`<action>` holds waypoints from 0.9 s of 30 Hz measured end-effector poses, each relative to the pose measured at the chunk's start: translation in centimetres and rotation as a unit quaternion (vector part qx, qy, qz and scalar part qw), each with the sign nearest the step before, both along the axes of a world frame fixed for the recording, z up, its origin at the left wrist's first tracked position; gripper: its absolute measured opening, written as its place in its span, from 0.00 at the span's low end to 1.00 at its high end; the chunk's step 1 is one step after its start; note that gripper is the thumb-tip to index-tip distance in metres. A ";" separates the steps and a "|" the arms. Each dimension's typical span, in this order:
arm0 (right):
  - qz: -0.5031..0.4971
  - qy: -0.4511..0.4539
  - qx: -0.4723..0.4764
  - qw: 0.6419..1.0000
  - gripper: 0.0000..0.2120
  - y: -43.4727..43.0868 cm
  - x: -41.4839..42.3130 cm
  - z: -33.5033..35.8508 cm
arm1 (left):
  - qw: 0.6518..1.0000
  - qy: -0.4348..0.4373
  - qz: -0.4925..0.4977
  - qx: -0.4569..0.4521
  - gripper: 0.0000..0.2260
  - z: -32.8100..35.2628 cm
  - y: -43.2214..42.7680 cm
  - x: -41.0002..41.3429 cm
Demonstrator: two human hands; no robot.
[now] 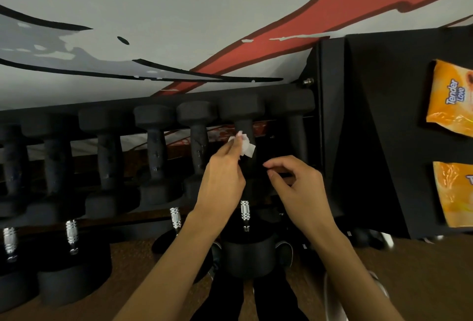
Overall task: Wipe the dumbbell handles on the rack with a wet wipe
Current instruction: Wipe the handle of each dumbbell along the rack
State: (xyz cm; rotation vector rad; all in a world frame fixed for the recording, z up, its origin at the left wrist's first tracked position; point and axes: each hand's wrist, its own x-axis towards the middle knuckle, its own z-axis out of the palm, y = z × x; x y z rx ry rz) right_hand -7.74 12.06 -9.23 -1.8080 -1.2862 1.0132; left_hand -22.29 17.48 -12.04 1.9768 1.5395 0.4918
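Several black hex dumbbells lie side by side on the top shelf of a black rack (76, 105). My left hand (222, 174) pinches a small crumpled white wet wipe (246, 147) against the handle of the second dumbbell from the right (244, 128). My right hand (297, 187) hovers just right of that handle with its fingers loosely curled and nothing in them. The rightmost dumbbell (297, 126) stands beside it.
A lower shelf holds round dumbbells with chrome handles (245, 214). Two orange wet-wipe packs (450, 98) lie on a black box (384, 128) at the right. A painted wall rises behind the rack. Brown floor and my shoes show below.
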 end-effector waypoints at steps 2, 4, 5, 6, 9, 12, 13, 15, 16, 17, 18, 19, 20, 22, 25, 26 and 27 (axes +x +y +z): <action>0.030 -0.028 0.028 0.999 0.10 0.6 -0.2 0.0 | 1.000 0.011 0.002 -0.019 0.24 0.4 -0.5 -0.2; 0.077 -0.050 0.054 0.994 0.11 1.1 -0.4 -0.4 | 0.999 0.017 0.015 -0.044 0.22 1.0 -1.2 -0.4; 0.101 -0.058 0.063 0.991 0.10 1.2 -0.6 -0.6 | 0.998 0.025 0.018 -0.054 0.20 1.3 -1.6 -0.6; 0.122 -0.065 0.068 0.988 0.10 1.1 -0.7 -0.9 | 0.998 0.033 0.015 -0.060 0.18 1.5 -2.1 -0.7; 0.145 -0.076 0.069 0.984 0.09 0.6 -0.9 -1.4 | 0.998 0.017 -0.003 -0.058 0.13 2.2 -2.8 -1.2; 0.138 -0.056 0.082 0.985 0.11 0.3 -0.8 -1.2 | 0.998 -0.047 -0.011 -0.030 0.13 2.9 -2.3 -1.4; 0.133 -0.043 0.087 0.986 0.13 0.3 -0.8 -1.1 | 0.997 -0.075 -0.001 -0.031 0.13 3.2 -2.1 -1.2; 0.121 -0.024 0.093 0.988 0.16 0.4 -0.6 -1.0 | 0.989 -0.130 0.041 -0.051 0.13 3.5 -2.1 -0.7; 0.117 -0.021 0.095 0.988 0.15 0.6 -0.5 -1.1 | 0.983 -0.156 0.063 -0.068 0.12 3.5 -2.1 -0.4; 0.114 -0.019 0.096 0.989 0.13 0.9 -0.4 -1.3 | 0.977 -0.178 0.079 -0.082 0.11 3.5 -2.3 -0.2; 0.109 -0.017 0.094 0.989 0.11 1.2 -0.3 -1.6 | 0.974 -0.191 0.086 -0.091 0.10 3.4 -2.4 -0.1; 0.103 -0.017 0.091 0.990 0.09 1.5 -0.1 -1.9 | 0.973 -0.195 0.084 -0.092 0.09 3.3 -2.7 -0.1; 0.093 -0.020 0.091 0.991 0.08 1.9 0.1 -2.1 | 0.974 -0.193 0.079 -0.084 0.10 3.1 -3.0 -0.3; 0.056 -0.023 0.099 0.993 0.06 3.0 0.6 -2.5 | 0.983 -0.164 0.064 -0.057 0.12 2.7 -3.8 -0.7; -0.001 -0.025 0.111 0.993 0.05 5.6 0.8 -2.7 | 0.992 -0.107 0.036 -0.059 0.15 1.9 -5.1 -1.2; -0.011 -0.025 0.116 0.993 0.05 6.6 0.6 -2.7 | 0.993 -0.092 0.026 -0.068 0.17 1.8 -5.5 -1.3; -0.015 -0.027 0.120 0.992 0.05 7.4 0.2 -2.7 | 0.994 -0.080 0.019 -0.076 0.18 1.7 -5.8 -1.2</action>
